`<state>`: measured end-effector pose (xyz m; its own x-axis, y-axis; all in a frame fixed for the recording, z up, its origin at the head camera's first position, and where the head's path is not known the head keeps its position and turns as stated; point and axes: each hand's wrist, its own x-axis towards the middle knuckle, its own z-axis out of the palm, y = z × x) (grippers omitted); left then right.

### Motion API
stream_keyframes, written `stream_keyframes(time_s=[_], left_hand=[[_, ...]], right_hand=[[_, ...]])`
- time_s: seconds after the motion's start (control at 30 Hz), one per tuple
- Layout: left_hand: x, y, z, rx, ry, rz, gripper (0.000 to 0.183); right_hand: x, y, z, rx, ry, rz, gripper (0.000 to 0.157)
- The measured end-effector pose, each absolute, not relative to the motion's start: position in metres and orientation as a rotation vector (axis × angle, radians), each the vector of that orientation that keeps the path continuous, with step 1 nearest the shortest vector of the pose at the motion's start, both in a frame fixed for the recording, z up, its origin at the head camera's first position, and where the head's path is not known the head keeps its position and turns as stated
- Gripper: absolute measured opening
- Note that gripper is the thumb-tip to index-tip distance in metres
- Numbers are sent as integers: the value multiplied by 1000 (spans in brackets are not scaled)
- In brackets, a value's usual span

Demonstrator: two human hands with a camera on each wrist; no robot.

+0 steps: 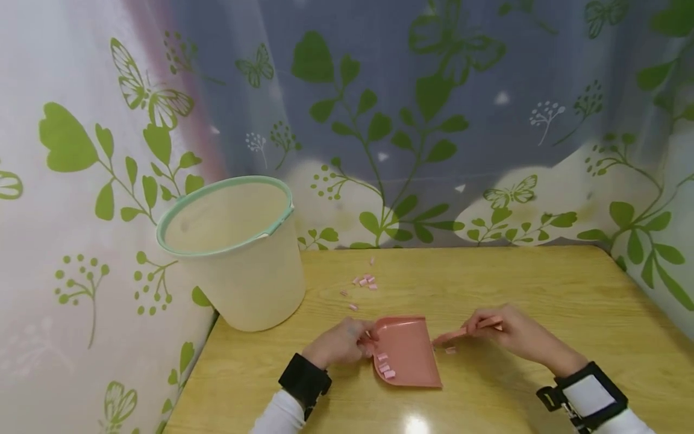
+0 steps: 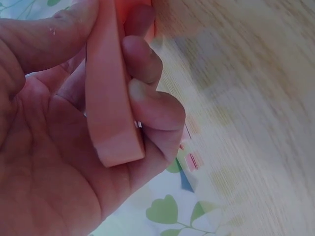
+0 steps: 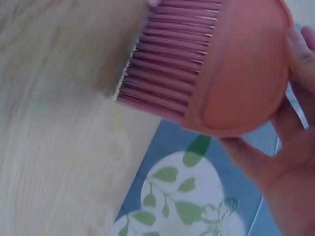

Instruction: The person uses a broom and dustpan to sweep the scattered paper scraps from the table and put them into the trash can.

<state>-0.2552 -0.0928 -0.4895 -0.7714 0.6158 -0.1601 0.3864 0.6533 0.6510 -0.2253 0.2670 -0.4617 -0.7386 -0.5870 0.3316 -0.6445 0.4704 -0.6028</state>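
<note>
A pink dustpan [image 1: 406,352] lies on the wooden table, its mouth facing right. My left hand [image 1: 344,342] grips its handle [image 2: 110,98], fingers curled round it with the thumb on the other side. Several small pink pieces [image 1: 384,367] lie in the pan near its handle end. My right hand [image 1: 515,334] holds a small pink brush [image 3: 241,69] by its rounded body, bristles [image 3: 172,59] pointing toward the pan. The brush is just right of the pan's mouth, and a loose pink piece [image 1: 450,349] lies beside it on the table.
A pale bucket [image 1: 249,289] with a green rim stands at the table's left back. More small pink pieces [image 1: 364,281] are scattered on the table [image 1: 488,277] between bucket and dustpan. A leaf-patterned curtain [image 1: 374,150] hangs along the back and sides.
</note>
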Motion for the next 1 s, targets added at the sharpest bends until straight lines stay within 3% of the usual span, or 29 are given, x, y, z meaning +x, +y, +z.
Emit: stream_keyframes(time_s=[0.13, 0.27, 1.0], left_hand=[[-258, -93, -484, 785, 2506, 861, 14], [-261, -93, -482, 773, 2509, 847, 14], [-257, -92, -492, 824, 2540, 819, 19]], right_hand=[[-228, 274, -462, 791, -2606, 751, 9], [-229, 269, -470, 566, -2594, 472, 27], [-220, 179, -493, 426, -2323, 907, 31]])
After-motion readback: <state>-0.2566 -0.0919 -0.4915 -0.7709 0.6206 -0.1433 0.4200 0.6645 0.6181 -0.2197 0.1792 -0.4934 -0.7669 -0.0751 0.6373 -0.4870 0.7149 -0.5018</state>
